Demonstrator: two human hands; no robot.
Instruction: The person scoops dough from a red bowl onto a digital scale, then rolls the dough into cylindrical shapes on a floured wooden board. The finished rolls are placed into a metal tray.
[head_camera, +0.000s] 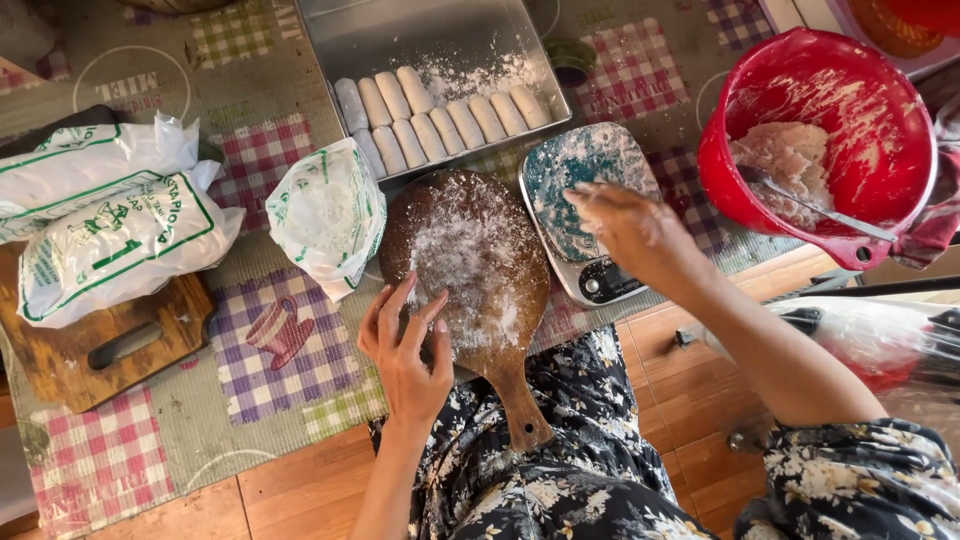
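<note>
A round wooden board (470, 265) dusted with white flour lies in front of me, its handle pointing toward my lap. My left hand (405, 345) rests with fingers spread on the board's left edge and holds nothing. My right hand (625, 225), coated in flour, hovers over a flour-covered kitchen scale (580, 170) to the right of the board; its fingers are loosely curled with nothing in them. Behind the board a metal tray (360, 40) holds several pale dough rolls (435, 115) laid side by side.
A red bucket (730, 185) at the right holds a lump of dough and a metal spoon (820, 210). An open flour bag (325, 215) stands left of the board. More white bags (100, 220) lie on a wooden cutting board (60, 365) at far left.
</note>
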